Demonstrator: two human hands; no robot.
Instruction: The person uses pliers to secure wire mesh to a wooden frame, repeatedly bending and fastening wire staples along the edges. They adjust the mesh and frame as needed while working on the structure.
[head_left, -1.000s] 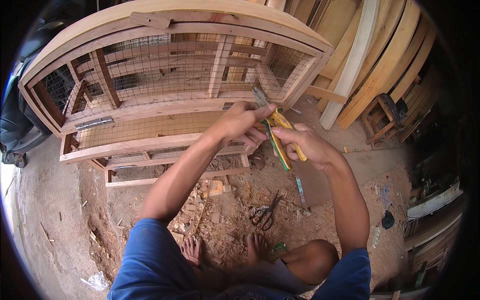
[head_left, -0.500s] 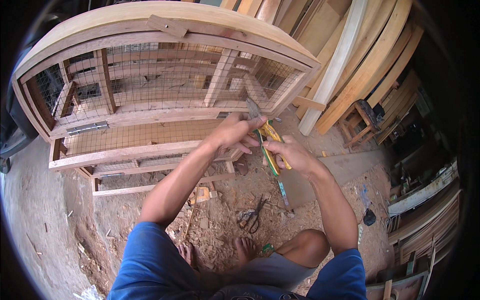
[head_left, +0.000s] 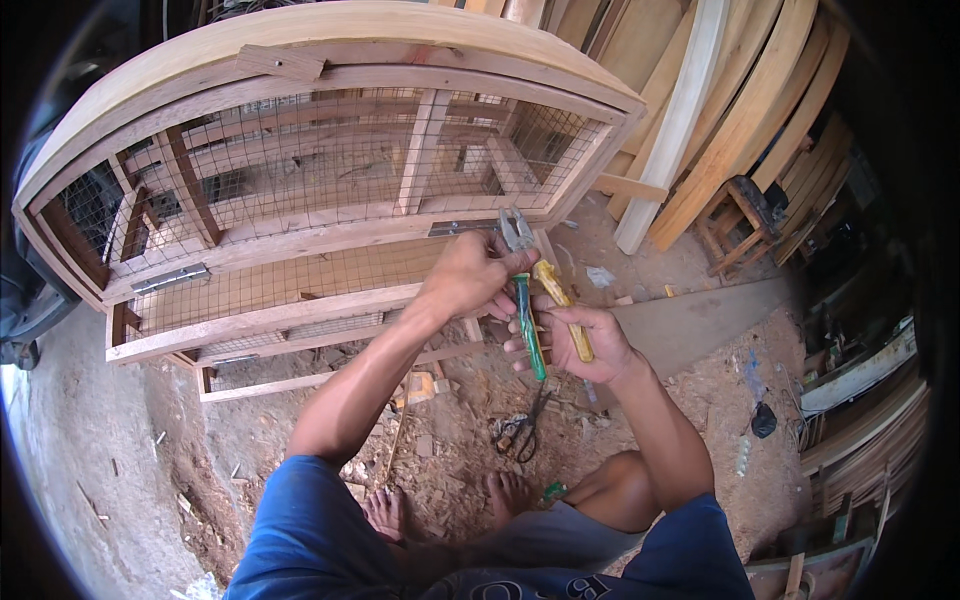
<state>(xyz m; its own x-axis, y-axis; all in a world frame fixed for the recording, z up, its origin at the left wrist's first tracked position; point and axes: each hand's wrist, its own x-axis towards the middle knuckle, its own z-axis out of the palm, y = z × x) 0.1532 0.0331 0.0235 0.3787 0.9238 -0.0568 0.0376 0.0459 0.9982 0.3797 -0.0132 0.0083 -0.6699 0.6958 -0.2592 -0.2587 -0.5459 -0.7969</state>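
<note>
A pair of pliers [head_left: 517, 232] with one green and one yellow handle is between my hands, jaws pointing away from me and handles spread. My left hand [head_left: 470, 275] grips it close to the pivot, with thumb and fingers pressed together. Below, my right hand [head_left: 592, 345] loosely holds the handles, its fingers passing behind them. Just beyond my hands stands a wooden cage [head_left: 300, 215] with wire mesh panels. A metal hinge [head_left: 465, 228] on its lower door rail lies right beside the pliers' jaws. Another hinge [head_left: 170, 278] sits farther left on that rail.
Scissors [head_left: 520, 432] with dark handles lie on the shaving-covered ground near my feet. Long boards [head_left: 690, 120] lean at the back right, with a small wooden stool [head_left: 737, 225] beside them. A flat board [head_left: 690, 322] lies to the right of my hands. More timber [head_left: 865, 440] is stacked far right.
The pliers' handles have spread wider, and the jaws now show open above my left hand. My right hand has loosened and turned, moving slightly down. The whole view has shifted a little.
</note>
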